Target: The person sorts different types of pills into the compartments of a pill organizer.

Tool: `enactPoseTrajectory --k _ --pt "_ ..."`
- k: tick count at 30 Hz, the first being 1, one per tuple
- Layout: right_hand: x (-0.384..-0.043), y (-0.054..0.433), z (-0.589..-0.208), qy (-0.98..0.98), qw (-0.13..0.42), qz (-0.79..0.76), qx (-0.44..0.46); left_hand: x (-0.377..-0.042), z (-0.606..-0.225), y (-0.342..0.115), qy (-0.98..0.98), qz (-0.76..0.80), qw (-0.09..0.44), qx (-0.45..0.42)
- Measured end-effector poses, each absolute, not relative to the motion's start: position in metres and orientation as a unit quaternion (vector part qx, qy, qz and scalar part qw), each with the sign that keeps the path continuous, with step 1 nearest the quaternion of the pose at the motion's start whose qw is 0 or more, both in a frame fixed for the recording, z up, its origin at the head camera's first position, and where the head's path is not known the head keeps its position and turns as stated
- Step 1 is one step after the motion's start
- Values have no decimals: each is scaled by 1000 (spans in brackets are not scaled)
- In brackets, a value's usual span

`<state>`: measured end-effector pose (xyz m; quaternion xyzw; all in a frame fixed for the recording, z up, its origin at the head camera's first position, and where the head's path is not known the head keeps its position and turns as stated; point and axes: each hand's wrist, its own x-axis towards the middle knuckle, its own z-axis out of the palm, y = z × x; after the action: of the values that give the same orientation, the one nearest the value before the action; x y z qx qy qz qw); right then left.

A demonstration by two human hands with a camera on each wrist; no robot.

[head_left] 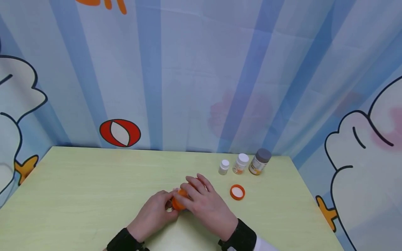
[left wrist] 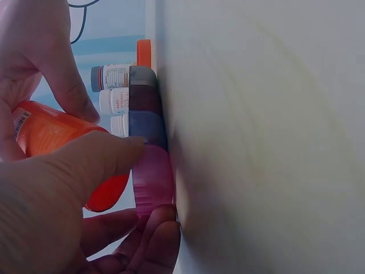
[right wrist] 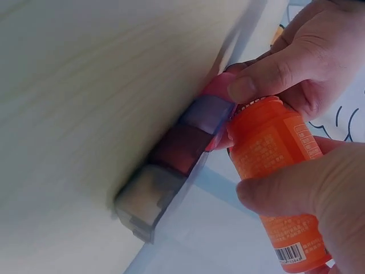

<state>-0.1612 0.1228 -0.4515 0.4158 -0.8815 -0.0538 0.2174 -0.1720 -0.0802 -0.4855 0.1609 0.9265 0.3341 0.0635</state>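
Note:
An orange pill bottle (head_left: 179, 201) lies tilted in my right hand (head_left: 204, 204), whose thumb and fingers wrap round it (right wrist: 274, 165). Its open mouth points at a strip pill organizer (right wrist: 182, 142) with pink, blue, dark red and pale compartments, lying on the light green table (head_left: 78, 181). My left hand (head_left: 154, 214) pinches the organizer's pink end (left wrist: 153, 180), thumb above and fingers below. The head view shows both hands together at the table's middle, hiding most of the organizer.
An orange cap (head_left: 237, 192) lies upside down right of my hands. Behind it stand three bottles: a small white one (head_left: 224, 167), a white-capped one (head_left: 240, 163) and a grey-capped one (head_left: 260, 161). A cartoon-print curtain hangs behind the table.

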Motion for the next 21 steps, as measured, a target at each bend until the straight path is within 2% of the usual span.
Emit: enactPoseTrajectory --k 14,21 --pt "-162 124 -453 -873 222 -57 430 -172 -486 -80 924 341 61 161" --pt "-164 121 -449 -886 201 -33 416 -171 -487 -80 926 336 51 162"
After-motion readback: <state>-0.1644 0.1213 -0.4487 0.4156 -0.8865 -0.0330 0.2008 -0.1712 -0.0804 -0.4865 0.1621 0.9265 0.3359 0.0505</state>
